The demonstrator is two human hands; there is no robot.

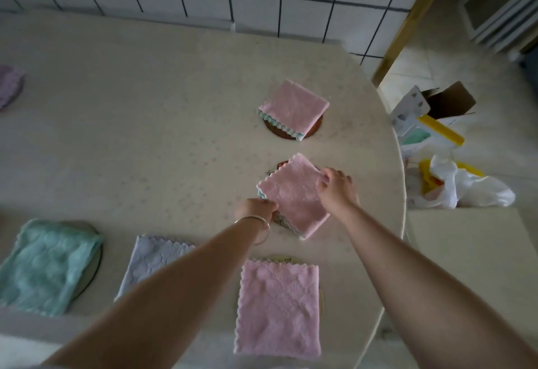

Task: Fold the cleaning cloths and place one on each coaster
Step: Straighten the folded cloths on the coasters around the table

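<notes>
Bare tabletop (139,112) lies open far and left, while folded cloths crowd the near edge: green cloth (46,266), lilac cloth (151,261), pink cloth (278,307).

Two bare forearms in frame, no sleeves showing anywhere up to the bottom edge. Left hand (256,208): no rings visible, nails too small to make out. Left wrist carries a thin silver bangle (256,230), plain round metal band, looks like two slim loops sitting close together, loose fit, hanging a bit off the wrist. Right hand (337,186): nothing worn that shows, no ring, no watch, no band on the wrist. No gloves on either hand. No marks, tattoos or plasters visible on either forearm. A pale strip at the bottom-left corner may be clothing, but it is too blurred to tell.
</notes>
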